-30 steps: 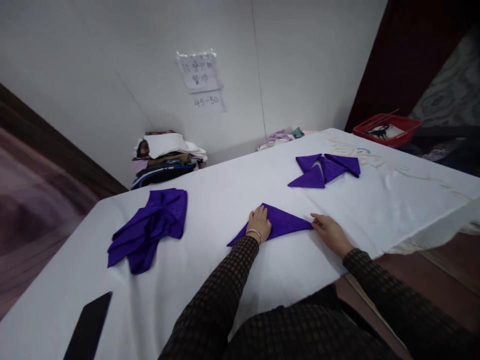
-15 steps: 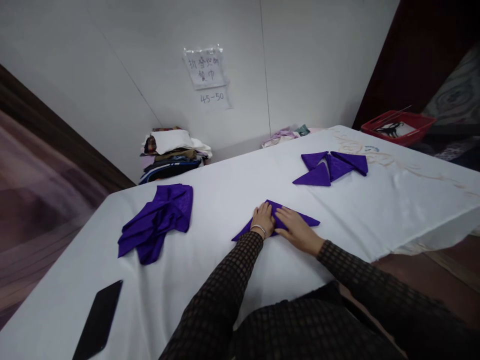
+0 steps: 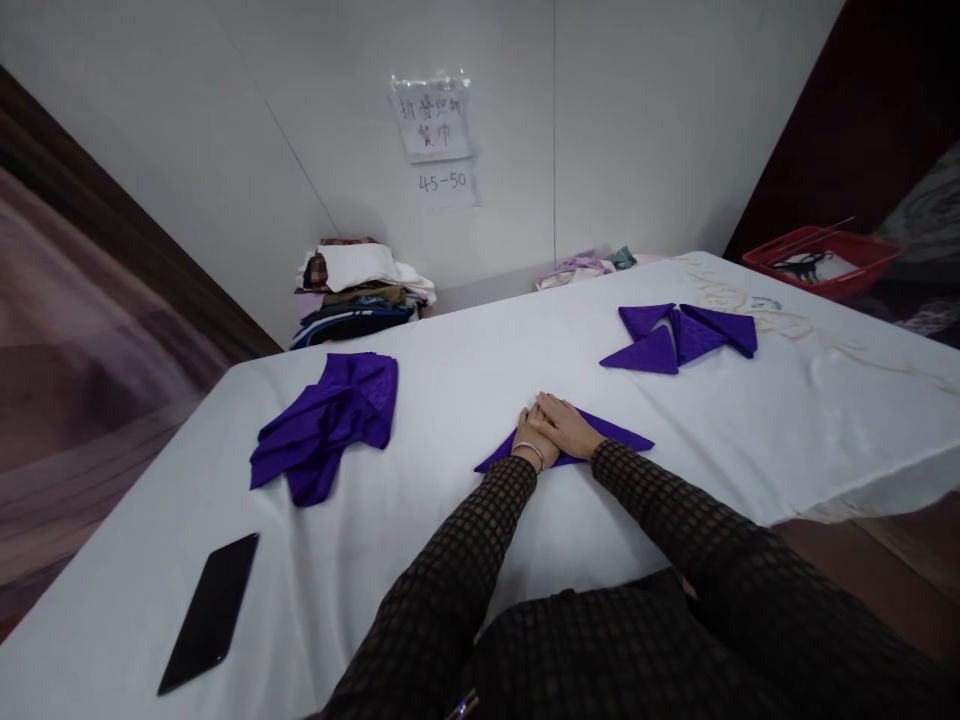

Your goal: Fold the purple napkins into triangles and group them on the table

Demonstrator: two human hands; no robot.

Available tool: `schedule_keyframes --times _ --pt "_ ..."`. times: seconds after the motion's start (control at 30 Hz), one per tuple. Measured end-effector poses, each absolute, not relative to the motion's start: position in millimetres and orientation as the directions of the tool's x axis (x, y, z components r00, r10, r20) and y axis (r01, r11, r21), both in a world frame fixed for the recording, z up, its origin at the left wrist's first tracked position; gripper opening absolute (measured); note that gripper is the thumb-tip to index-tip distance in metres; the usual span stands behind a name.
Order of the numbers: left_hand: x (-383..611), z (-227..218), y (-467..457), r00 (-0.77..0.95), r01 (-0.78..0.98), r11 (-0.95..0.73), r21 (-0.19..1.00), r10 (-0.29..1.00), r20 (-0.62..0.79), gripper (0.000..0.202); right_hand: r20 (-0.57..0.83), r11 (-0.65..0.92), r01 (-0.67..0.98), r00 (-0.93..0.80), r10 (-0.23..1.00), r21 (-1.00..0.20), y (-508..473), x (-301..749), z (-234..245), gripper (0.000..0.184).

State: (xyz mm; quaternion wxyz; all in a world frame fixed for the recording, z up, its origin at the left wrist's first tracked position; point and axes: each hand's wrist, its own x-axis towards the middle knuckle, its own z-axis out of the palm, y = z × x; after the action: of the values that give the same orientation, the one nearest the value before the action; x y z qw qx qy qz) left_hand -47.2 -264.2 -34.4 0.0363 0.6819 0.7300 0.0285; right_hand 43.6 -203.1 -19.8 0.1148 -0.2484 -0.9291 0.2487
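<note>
Sharply pointed purple cloth (image 3: 619,431) protrudes from beneath the flattened left hand (image 3: 536,438). The right hand (image 3: 568,425), likewise flat, overlaps the left.

You face a smooth, pale grey wall (image 3: 645,120) split by a thin, dark vertical seam (image 3: 554,130). To your left, sheer mauve drapery (image 3: 90,400) hangs below a slanting dark brown band (image 3: 150,255); to your right stands a dark reddish-brown panel (image 3: 840,140). Before you stretches a broad table covered in white cloth (image 3: 465,365), above a brownish floor (image 3: 840,565). Your light is soft and rather dim.
</note>
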Motion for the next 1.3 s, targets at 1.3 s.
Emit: schedule_keyframes --times 1.3 --pt "-50.0 -7.3 -459.2 0.029 0.855 -0.118 0.504 0.983 0.182 0.015 0.056 0.929 -0.014 -0.998 0.007 -0.37 -207.7 85.8 -16.2 0.067"
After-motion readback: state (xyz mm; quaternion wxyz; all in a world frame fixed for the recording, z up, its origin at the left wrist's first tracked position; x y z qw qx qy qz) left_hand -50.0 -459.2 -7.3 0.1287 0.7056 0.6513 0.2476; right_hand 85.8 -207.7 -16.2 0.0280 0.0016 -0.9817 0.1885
